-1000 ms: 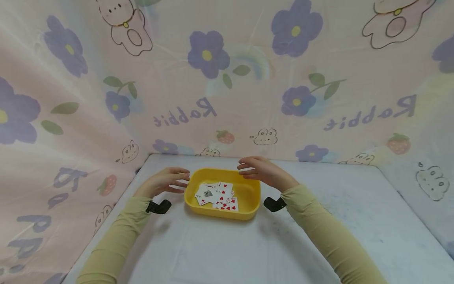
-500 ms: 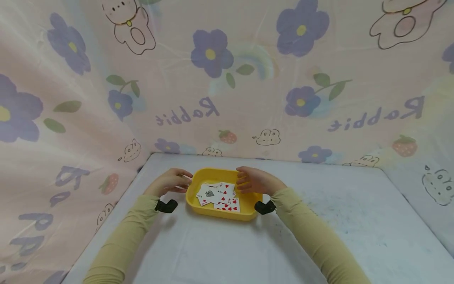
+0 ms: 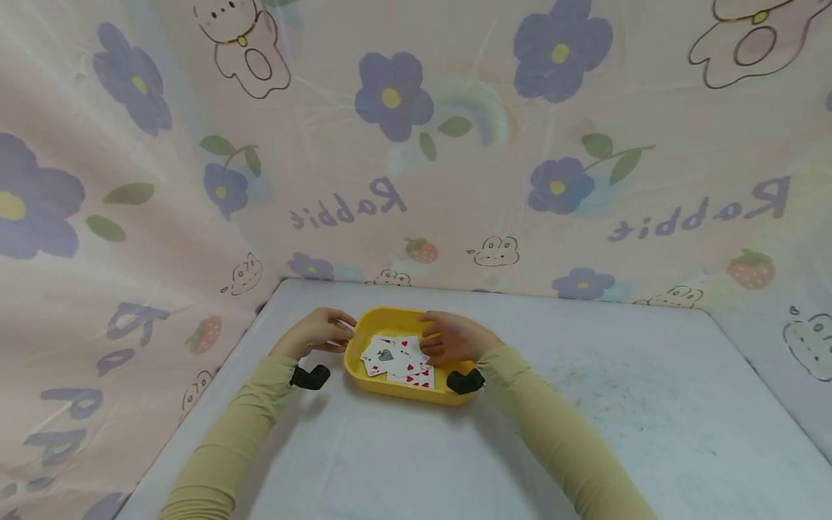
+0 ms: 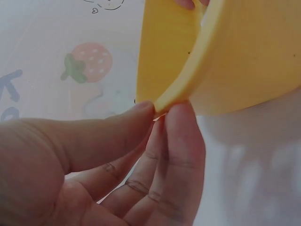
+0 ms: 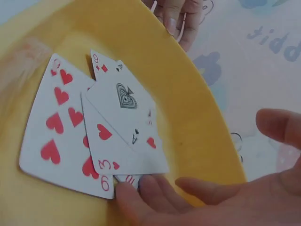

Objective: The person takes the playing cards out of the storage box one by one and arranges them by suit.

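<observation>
A yellow plastic tub [image 3: 403,395] holds a loose pile of playing cards [image 3: 396,354]. At the tub's left end my left hand [image 3: 318,332] pinches the rim [image 4: 176,92] between thumb and fingers. My right hand [image 3: 458,338] reaches inside from the right. In the right wrist view its fingertips touch the near edge of the pile, with the thumb held apart. An ace of spades [image 5: 120,103] lies over a three of hearts [image 5: 110,146], beside a larger-looking hearts card [image 5: 66,141]. Other cards are partly hidden beneath.
The tub stands on a white-covered table [image 3: 390,462], towards its back edge. A printed curtain [image 3: 442,180] with flowers and rabbits hangs behind and along the sides. Black wrist cameras [image 3: 310,377] sit below both hands.
My right hand has moved left and down, from above the tub's right rim to the cards. My left hand has come right and taken hold of the tub's left rim.
</observation>
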Demonstrator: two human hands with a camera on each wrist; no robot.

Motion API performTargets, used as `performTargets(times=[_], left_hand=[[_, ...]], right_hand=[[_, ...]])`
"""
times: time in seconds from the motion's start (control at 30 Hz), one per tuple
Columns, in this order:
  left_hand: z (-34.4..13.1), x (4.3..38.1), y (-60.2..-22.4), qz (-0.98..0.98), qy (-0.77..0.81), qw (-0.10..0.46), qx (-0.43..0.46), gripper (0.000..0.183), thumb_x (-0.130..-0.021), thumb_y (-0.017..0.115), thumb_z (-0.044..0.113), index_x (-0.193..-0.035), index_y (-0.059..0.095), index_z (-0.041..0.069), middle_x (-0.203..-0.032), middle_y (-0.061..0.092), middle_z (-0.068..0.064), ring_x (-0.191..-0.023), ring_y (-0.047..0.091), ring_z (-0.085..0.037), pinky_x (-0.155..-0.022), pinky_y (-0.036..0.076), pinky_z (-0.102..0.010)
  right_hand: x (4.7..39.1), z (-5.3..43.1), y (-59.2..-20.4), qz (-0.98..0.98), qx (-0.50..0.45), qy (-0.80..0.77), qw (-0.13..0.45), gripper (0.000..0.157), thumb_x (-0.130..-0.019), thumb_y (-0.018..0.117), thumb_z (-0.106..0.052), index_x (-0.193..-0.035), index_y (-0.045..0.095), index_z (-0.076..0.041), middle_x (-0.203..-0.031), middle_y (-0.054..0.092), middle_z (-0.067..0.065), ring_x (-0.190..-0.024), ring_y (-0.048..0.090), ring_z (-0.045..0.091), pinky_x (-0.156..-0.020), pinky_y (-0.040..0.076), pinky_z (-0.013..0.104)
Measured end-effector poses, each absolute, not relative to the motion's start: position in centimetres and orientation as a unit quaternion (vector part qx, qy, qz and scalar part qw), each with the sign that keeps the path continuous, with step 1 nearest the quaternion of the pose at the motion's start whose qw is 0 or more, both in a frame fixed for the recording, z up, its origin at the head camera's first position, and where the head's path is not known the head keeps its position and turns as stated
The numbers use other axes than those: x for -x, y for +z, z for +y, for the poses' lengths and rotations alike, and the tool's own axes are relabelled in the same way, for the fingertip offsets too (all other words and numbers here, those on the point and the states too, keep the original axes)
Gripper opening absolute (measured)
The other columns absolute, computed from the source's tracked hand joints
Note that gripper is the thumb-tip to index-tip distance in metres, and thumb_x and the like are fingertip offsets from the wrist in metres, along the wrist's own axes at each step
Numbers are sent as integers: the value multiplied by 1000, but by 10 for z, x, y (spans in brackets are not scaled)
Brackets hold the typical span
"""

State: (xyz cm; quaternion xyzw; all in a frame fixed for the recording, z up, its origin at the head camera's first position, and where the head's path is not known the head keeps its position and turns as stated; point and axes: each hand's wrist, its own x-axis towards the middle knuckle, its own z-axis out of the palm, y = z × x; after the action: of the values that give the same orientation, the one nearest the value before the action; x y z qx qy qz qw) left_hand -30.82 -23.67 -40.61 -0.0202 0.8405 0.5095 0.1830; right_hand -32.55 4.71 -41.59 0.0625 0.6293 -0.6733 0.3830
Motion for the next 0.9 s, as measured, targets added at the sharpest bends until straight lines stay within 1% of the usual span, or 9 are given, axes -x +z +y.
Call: performTargets(times=[0.23, 0.37, 0.43, 0.53, 0.7, 0.8, 0.9], left_hand=[[-236, 308, -407, 837, 516, 184, 24, 31, -93, 62, 8, -122, 56, -2, -102, 65, -17, -76, 64, -21, -72, 57, -33], [-238, 307, -407, 836, 516, 184, 22, 31, -94, 61, 8, -122, 56, -2, -103, 64, -19, -78, 65, -22, -75, 56, -36], [-238, 307, -407, 836, 516, 184, 22, 30, -94, 61, 8, -122, 56, -2, -105, 64, -20, -79, 65, -23, -78, 56, -38], [-237, 306, -405, 836, 517, 184, 23, 31, -94, 60, 8, -122, 56, -2, -106, 64, -21, -79, 65, -23, -80, 55, -41], [-235, 304, -404, 837, 515, 184, 29, 31, -94, 60, 7, -123, 56, -2, -107, 63, -22, -79, 65, -23, -79, 55, -40], [-235, 306, -404, 839, 512, 183, 33, 31, -93, 61, 7, -123, 55, -3, -106, 63, -21, -79, 65, -22, -77, 56, -38], [-234, 307, -405, 838, 512, 184, 41, 32, -92, 62, 6, -122, 56, -2, -103, 63, -19, -78, 64, -21, -74, 57, -35]], right_hand=[[324, 32, -419, 630, -59, -662, 402, 70, -96, 52, -39, -140, 29, 10, -134, 42, 28, -119, 44, 36, -100, 41, 48], [323, 29, -420, 635, -47, -651, 412, 67, -95, 54, -37, -137, 34, 11, -129, 47, 28, -114, 49, 36, -98, 43, 46], [323, 28, -421, 640, -33, -643, 419, 63, -96, 54, -35, -135, 37, 11, -126, 50, 27, -110, 52, 35, -97, 44, 45], [323, 26, -422, 645, -15, -631, 431, 51, -97, 55, -29, -131, 45, 8, -120, 54, 24, -102, 54, 32, -97, 45, 44], [323, 22, -422, 676, 12, -600, 428, 32, -96, 58, -17, -119, 57, 6, -108, 60, 18, -89, 56, 26, -92, 48, 41], [324, 22, -421, 702, 22, -578, 415, 27, -94, 61, -14, -113, 61, 5, -102, 62, 16, -83, 60, 25, -88, 52, 39], [325, 23, -421, 714, 16, -570, 407, 24, -92, 63, -10, -111, 62, 5, -98, 65, 17, -78, 64, 24, -83, 54, 38]])
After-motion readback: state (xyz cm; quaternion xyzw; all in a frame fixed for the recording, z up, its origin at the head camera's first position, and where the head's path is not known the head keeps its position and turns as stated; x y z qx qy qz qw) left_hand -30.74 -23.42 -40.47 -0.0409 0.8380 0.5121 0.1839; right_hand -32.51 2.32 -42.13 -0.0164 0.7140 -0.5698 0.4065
